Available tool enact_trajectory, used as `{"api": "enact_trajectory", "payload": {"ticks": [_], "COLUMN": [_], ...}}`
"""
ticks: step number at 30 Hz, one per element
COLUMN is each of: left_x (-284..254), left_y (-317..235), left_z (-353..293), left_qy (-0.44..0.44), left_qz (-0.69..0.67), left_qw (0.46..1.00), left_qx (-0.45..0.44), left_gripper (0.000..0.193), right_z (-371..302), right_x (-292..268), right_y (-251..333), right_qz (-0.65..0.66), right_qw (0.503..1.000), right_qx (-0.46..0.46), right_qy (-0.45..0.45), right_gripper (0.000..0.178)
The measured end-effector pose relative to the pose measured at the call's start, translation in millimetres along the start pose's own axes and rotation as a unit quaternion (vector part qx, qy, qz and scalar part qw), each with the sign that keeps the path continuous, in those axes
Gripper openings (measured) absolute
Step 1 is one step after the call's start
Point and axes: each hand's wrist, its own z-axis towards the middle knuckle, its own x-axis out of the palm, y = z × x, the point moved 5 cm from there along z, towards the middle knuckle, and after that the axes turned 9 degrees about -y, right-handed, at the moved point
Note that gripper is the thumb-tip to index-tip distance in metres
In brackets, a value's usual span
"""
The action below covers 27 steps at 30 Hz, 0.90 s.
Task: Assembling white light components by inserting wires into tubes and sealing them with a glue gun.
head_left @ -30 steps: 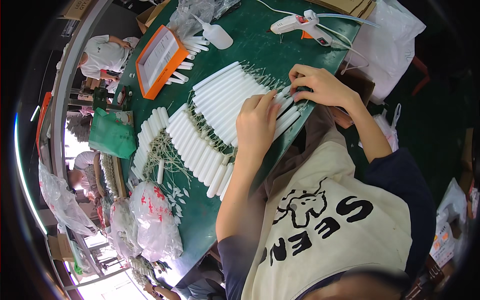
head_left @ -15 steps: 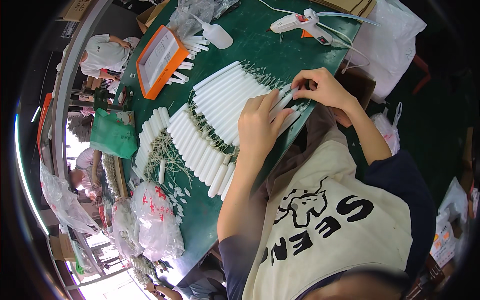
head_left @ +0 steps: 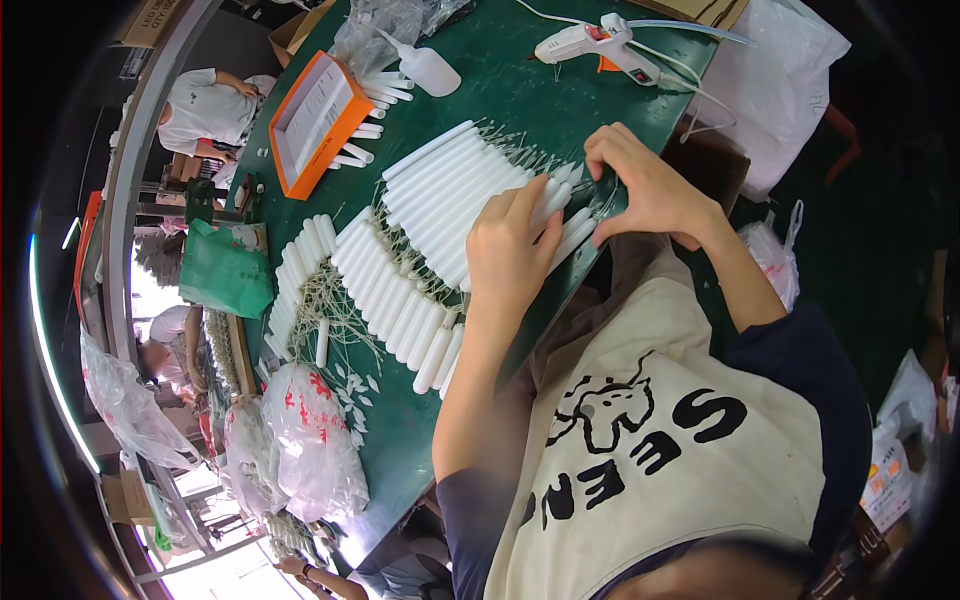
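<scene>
My left hand (head_left: pixel 508 238) is curled around white candle-shaped tubes (head_left: pixel 550 205) near the table's right edge. Pale flame-shaped tips (head_left: pixel 568 173) show at their far ends. Beside them my right hand (head_left: pixel 648 190) is lifted off the tubes, thumb and fingers spread in a wide curve with nothing between them. More white tubes lie under and just right of my left hand, partly hidden by it. To the left, a neat row of white tubes (head_left: pixel 440 185) with thin wires at the far ends lies on the green table (head_left: pixel 510 70).
A second row of tubes (head_left: pixel 390 300) and loose wires (head_left: pixel 335 300) lie farther left. Small flame-shaped pieces (head_left: pixel 350 395) are scattered near a clear plastic bag (head_left: pixel 315 450). At the back are an orange box (head_left: pixel 284 158), a squeeze bottle (head_left: pixel 430 70) and a glue gun (head_left: pixel 600 45).
My right hand has let go of the tube tips, and its fingers have spread apart. My left hand has shifted slightly left and stays closed around the tubes.
</scene>
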Motion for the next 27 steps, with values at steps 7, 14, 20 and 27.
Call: {"api": "enact_trajectory", "payload": {"ticks": [7, 14, 20, 27], "left_x": [-1, 5, 5, 0], "left_y": [2, 5, -6, -5], "left_z": [1, -3, -7, -11], "left_qy": [0.010, 0.024, 0.020, 0.018], "left_qz": [0.014, 0.022, 0.053, 0.077], "left_qw": [1.000, 0.999, 0.997, 0.996], "left_qx": [-0.006, -0.008, 0.044, 0.037], "left_gripper": [0.035, 0.035, 0.035, 0.030], "right_z": [-3, -5, -6, -6], "right_x": [15, 17, 18, 19], "right_y": [2, 3, 3, -2], "right_qz": [-0.071, -0.047, -0.046, -0.040], "right_qw": [0.995, 0.996, 0.996, 0.998], "right_qx": [-0.027, -0.020, -0.019, -0.009], "right_qy": [-0.057, -0.068, -0.069, -0.057], "right_gripper": [0.066, 0.065, 0.065, 0.066]}}
